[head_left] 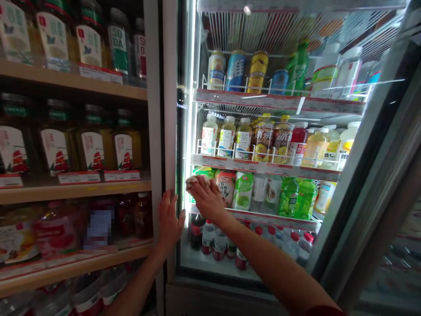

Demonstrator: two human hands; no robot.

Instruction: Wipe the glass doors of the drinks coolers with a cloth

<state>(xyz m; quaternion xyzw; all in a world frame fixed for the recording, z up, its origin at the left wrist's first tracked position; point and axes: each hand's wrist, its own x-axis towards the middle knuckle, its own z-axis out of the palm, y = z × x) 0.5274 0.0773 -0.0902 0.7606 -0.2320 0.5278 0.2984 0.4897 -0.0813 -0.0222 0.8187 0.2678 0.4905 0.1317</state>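
My right hand (208, 197) presses a crumpled, pale cloth (197, 181) against the glass door (226, 267) of a lit drinks fridge, close to its left edge. The fingers bend over the cloth and hide part of it. Lower and to the left, my left hand (170, 219) rests on the fridge's grey door frame (170, 145), fingers stretched out and holding nothing. Behind the glass, by the cloth, stand a red-labelled drink bottle (226, 188) and a green-and-white bottle (243, 191).
Fridge shelves hold cans (258, 72), tea bottles (243, 138) and red-capped bottles (208, 237). To the left, wooden shelves (75, 189) carry large juice bottles (94, 140). A dark door edge (365, 175) slants along the right side.
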